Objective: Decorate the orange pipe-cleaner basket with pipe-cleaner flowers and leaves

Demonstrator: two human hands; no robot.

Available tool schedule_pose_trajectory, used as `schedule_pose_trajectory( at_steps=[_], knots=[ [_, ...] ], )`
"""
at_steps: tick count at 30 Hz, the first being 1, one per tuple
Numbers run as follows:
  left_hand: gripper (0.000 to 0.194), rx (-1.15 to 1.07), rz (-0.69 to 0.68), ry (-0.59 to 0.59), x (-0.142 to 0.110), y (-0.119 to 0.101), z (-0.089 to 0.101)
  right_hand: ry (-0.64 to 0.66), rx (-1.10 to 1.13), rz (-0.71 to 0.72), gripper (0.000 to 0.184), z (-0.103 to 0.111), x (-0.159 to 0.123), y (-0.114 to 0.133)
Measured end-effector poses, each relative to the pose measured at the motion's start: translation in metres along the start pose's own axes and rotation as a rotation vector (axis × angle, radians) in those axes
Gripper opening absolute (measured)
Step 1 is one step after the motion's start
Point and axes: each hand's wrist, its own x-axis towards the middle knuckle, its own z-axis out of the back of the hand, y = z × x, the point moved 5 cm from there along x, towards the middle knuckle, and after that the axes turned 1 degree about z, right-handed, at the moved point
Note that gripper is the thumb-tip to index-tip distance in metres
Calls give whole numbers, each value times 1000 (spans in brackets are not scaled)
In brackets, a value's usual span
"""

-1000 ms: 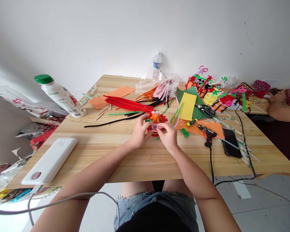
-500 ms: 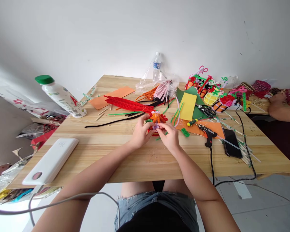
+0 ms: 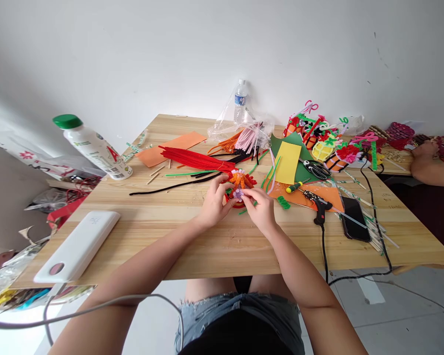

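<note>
A small pipe-cleaner flower piece (image 3: pixel 241 179) in orange, red and green stands on the wooden table before me, with a purple pipe-cleaner flower (image 3: pixel 238 195) on its near side. My left hand (image 3: pixel 216 199) curls round the left side of the piece, thumb near the purple flower. From the right, my right hand (image 3: pixel 259 209) pinches the edge of the purple flower between thumb and finger. The lower part of the piece is partly hidden by my fingers. Behind it a bundle of red pipe cleaners (image 3: pixel 196 160) reaches to the left.
A glue gun (image 3: pixel 320 204) with its cord, a black phone (image 3: pixel 355 222) and scissors (image 3: pixel 317 169) lie to the right. Finished flower baskets (image 3: pixel 338 159) stand behind. A white bottle (image 3: pixel 96 148) and power bank (image 3: pixel 79 246) are on the left. Another person's arm (image 3: pixel 432 165) shows at far right.
My right fingertips have shifted slightly off the purple flower's middle, so more of it shows. My left hand stays in almost the same place.
</note>
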Motion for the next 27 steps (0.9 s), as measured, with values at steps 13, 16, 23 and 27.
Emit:
schedule_pose_trajectory(
  at_steps=[13,16,23,27],
  knots=[
    [38,-40,-21,-32,3,-1,5,15,24,18,20,-2,-1,-3],
    [37,-59,-18,-21,3,-1,6,24,28,-5,20,-2,-1,-5],
    [34,-96,-36,-10,1,0,9,26,46,-18,19,-2,-1,-5],
    [32,-57,-38,-45,-4,0,11,12,65,-6,19,-2,-1,-3]
  ],
)
